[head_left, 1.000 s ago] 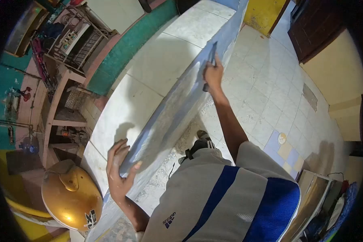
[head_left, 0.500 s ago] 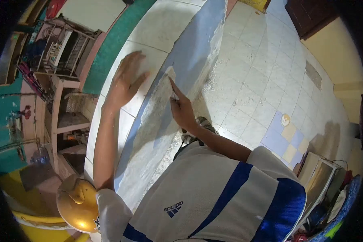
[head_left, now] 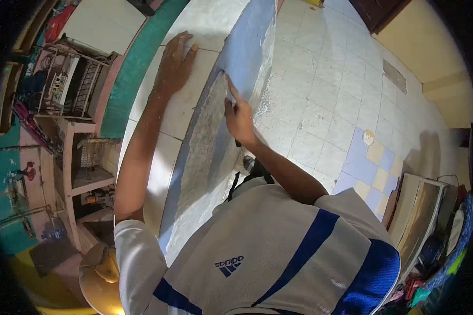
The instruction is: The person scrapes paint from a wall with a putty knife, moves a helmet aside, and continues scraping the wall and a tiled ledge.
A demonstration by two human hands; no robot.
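Observation:
My left hand (head_left: 174, 65) lies flat on the white tiled top of a low wall (head_left: 165, 118), its fingers stretched out and holding nothing. My right hand (head_left: 240, 122) is closed round a scraper, mostly hidden by the fingers; a dark handle end (head_left: 238, 143) shows below the palm. The index finger points along the tool, toward the wall's blue-painted side (head_left: 247, 39). A rough grey bare patch (head_left: 202, 131) runs down that side, and the fingertips are at its upper end, by the blue paint.
White crumbs (head_left: 268, 100) lie on the tiled floor (head_left: 320, 84) along the wall's foot. A gold helmet (head_left: 101, 278) is at lower left, near my left elbow. Pink shelves (head_left: 92, 181) stand beyond the wall. A light-coloured cabinet (head_left: 418, 210) stands at right.
My left hand has come down onto the tiles, farther along the wall. My right hand stays at the upper end of the grey patch with the scraper. The whole view has shifted slightly.

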